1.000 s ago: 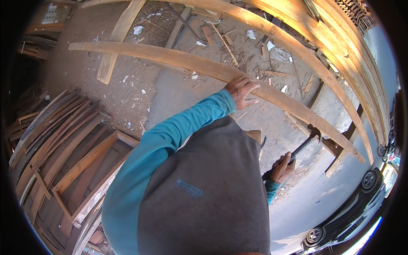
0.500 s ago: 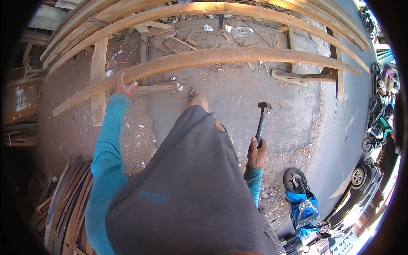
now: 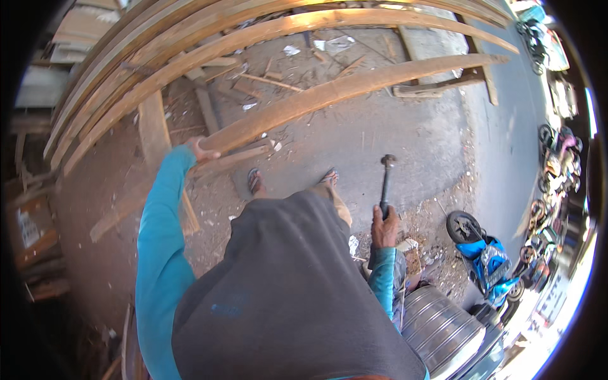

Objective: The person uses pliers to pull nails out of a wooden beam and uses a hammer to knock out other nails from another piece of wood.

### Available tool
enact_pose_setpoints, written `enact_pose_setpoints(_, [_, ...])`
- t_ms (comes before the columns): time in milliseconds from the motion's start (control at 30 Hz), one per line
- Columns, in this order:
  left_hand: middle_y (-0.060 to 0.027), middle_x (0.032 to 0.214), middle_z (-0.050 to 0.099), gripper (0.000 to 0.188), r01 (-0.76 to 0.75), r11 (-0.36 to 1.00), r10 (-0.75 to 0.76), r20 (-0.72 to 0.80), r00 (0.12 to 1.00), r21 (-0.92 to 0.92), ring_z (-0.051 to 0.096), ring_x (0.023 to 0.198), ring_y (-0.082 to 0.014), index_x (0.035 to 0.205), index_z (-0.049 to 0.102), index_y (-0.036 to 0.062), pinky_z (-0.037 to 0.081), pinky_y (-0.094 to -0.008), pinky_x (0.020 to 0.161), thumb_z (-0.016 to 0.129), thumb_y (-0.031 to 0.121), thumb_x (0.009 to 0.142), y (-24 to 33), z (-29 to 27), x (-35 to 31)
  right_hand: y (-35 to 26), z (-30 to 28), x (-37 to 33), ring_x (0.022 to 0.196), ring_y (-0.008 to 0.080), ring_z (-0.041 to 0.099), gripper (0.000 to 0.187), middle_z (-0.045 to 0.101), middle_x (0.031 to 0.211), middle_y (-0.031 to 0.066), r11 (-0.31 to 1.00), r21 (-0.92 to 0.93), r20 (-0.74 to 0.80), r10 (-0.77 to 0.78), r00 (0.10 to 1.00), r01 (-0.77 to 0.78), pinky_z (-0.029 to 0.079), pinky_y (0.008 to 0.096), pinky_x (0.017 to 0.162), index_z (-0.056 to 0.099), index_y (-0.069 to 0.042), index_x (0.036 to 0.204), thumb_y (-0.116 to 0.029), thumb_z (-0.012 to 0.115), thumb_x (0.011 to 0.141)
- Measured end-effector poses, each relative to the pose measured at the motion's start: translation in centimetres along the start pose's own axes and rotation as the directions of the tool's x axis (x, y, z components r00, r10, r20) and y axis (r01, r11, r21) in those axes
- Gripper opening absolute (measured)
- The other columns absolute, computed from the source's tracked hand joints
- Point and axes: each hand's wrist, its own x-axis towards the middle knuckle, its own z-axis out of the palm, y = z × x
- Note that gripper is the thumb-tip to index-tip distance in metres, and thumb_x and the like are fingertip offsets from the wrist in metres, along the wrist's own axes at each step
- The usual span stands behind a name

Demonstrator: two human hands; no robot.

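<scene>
Two things in touch: gripping a dark-handled hammer [image 3: 386,185] in the right hand [image 3: 384,229], fingers wrapped around the handle; touching a long curved wooden beam [image 3: 342,92], slanting across in front of the feet [image 3: 255,182], with the left hand [image 3: 202,151], thumb spread apart; cannot tell how far open the other fingers

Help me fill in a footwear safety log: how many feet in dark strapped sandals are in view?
2: the left foot, below and right of the left hand; the right foot, left of the black-handled hammer in the right hand. Others may be hidden.
</scene>
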Motion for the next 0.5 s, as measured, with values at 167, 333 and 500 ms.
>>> enact_pose_setpoints(167, [-0.0149,0.125,0.068,0.085,-0.140,0.958,0.156,0.047,0.987,-0.252,0.061,0.121,-0.0281,0.132,0.062,0.0045,0.043,-0.0391,0.107,0.086,0.052,0.066,-5.5,2.9,0.9,-10.5,6.5,-3.6,0.081,0.0459,0.064,0.033,0.066,0.085,0.0229,0.971,-0.098,0.260,-0.185,0.948,0.217,0.050,0.0509,0.072,0.057,-0.003,0.106,-0.031,0.065,0.093])
enact_pose_setpoints(333, [-0.0191,0.129,0.059,0.101,0.054,0.977,0.018,-0.326,0.945,0.208,0.055,0.123,-0.0391,0.132,0.050,0.0054,0.044,-0.0520,0.100,0.082,0.069,0.060,-0.4,5.1,-2.5,-16.0,13.0,-6.3,0.075,0.0409,0.064,0.025,0.063,0.090,0.0174,0.815,-0.038,0.276,-0.547,0.790,0.578,0.051,0.0481,0.069,0.057,-0.006,0.104,-0.025,0.067,0.091])
enact_pose_setpoints(500, [-0.0158,0.100,0.062,0.074,-0.060,0.945,0.225,-0.504,0.834,0.322,0.061,0.103,-0.0365,0.103,0.054,0.0111,0.045,-0.0530,0.086,0.074,0.072,0.066,-2.9,7.5,-4.0,-20.7,15.6,-8.0,0.071,0.0324,0.066,0.022,0.058,0.085,0.0118,0.525,-0.113,0.485,-0.712,0.508,0.843,0.052,0.0442,0.065,0.054,-0.008,0.101,-0.025,0.064,0.092])
